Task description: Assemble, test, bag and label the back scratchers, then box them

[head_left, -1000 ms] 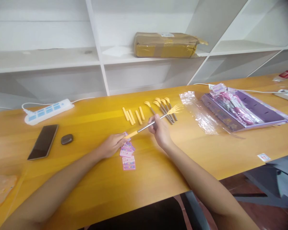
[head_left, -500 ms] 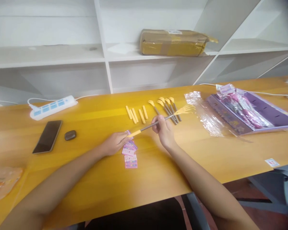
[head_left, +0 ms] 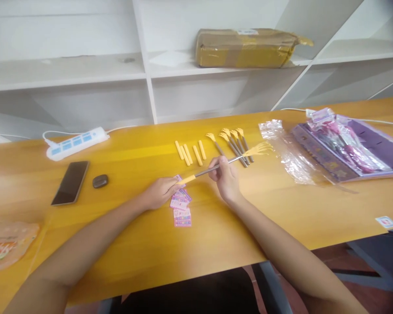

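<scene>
Between right hand (head_left: 226, 179) and purple tray (head_left: 322, 156): clear plastic (head_left: 294, 161).

Six rods in all: one rod (head_left: 211, 168) held by two hands, the left hand (head_left: 160, 193) and the right hand (head_left: 225, 176), and five rods (head_left: 246, 147) lying toward the back edge of the tabletop (head_left: 134, 261), four grouped and one apart. Five tubes (head_left: 198, 155) lie left of those. At least three cards (head_left: 182, 217) overlap; the exact number is hidden.

Singles: one phone (head_left: 70, 183), one case (head_left: 100, 181), one power strip (head_left: 78, 144) near the back edge, one orange bag (head_left: 13, 244), one sticker (head_left: 386, 222) by the front edge, one tray (head_left: 324, 156), one box (head_left: 249, 49). Packs (head_left: 350, 146) in the tray cannot be counted.
</scene>
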Motion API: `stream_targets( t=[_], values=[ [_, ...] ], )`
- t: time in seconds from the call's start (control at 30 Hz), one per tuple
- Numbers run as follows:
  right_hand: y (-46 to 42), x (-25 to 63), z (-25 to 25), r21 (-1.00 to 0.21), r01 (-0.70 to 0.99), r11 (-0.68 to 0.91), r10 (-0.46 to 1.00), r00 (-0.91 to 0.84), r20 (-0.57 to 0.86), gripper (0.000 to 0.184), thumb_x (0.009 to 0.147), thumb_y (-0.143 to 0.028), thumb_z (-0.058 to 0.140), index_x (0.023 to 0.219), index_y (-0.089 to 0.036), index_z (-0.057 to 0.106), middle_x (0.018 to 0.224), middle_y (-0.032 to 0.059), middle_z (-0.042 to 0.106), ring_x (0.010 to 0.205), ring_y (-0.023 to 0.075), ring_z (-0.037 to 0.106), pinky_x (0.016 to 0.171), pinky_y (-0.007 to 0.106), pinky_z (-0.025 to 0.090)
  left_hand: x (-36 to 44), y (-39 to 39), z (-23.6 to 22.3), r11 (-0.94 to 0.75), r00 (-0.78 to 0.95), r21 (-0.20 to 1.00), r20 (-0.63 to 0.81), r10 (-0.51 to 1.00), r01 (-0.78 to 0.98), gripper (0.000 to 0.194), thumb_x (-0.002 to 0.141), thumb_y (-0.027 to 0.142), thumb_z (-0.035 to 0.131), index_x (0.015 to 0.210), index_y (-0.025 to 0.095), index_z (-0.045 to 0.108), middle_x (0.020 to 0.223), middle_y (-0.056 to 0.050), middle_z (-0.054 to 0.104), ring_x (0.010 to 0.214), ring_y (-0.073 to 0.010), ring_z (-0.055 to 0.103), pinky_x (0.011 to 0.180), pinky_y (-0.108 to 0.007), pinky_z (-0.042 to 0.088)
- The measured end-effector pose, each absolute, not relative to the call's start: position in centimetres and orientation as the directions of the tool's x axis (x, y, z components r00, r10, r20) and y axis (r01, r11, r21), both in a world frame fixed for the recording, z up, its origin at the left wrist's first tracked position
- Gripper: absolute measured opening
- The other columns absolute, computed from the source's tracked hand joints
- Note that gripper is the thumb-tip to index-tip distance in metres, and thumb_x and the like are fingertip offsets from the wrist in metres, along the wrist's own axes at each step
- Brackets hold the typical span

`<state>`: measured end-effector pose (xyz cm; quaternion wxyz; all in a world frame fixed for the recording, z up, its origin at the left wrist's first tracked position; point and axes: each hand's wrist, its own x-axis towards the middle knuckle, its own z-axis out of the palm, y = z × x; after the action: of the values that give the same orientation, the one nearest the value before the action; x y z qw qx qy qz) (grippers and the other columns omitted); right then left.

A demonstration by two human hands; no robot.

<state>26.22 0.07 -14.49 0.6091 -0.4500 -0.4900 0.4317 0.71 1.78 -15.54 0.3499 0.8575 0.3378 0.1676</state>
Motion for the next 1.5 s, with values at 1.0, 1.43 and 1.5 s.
stream_targets(
  t=[1.0,1.43,1.5],
  values=[
    [3.5,31.5,-13.6,-0.927,-0.154,0.342,0.897,0.347,0.274,0.058,0.099,-0.079,0.054,0.079,-0.024,0.053,0.076,0.0002,0.040,0.057,0.0134,0.035,0.053,0.030,0.029,-0.2,2.3,-16.1,-0.439,0.705,0.797,0.024,0.708,0.414,0.055,0.113,0.057,0.033,0.083,0.020,0.061,0.081,-0.001,0.064,0.077,-0.0179,0.061,0.076,-0.030,0.046],
    [3.7,30.3,-14.6,-0.909,-0.212,0.360,0.903,0.324,0.282,0.063,0.099,-0.076,0.058,0.068,-0.022,0.054,0.071,0.0010,0.045,0.058,0.0119,0.042,0.049,0.025,0.036,0.2,2.2,-16.0,-0.528,0.723,0.704,0.030,0.690,0.475,0.056,0.113,0.056,0.028,0.086,0.020,0.061,0.087,-0.005,0.068,0.081,-0.0204,0.063,0.079,-0.032,0.046],
    [3.7,30.0,-14.7,-0.897,-0.246,0.367,0.901,0.335,0.276,0.062,0.098,-0.074,0.062,0.066,-0.021,0.055,0.070,0.0006,0.046,0.057,0.0111,0.041,0.048,0.025,0.034,0.2,2.2,-16.1,-0.535,0.728,0.697,0.028,0.685,0.477,0.056,0.113,0.056,0.028,0.088,0.020,0.062,0.089,-0.006,0.070,0.083,-0.0210,0.064,0.080,-0.033,0.047]
  ],
)
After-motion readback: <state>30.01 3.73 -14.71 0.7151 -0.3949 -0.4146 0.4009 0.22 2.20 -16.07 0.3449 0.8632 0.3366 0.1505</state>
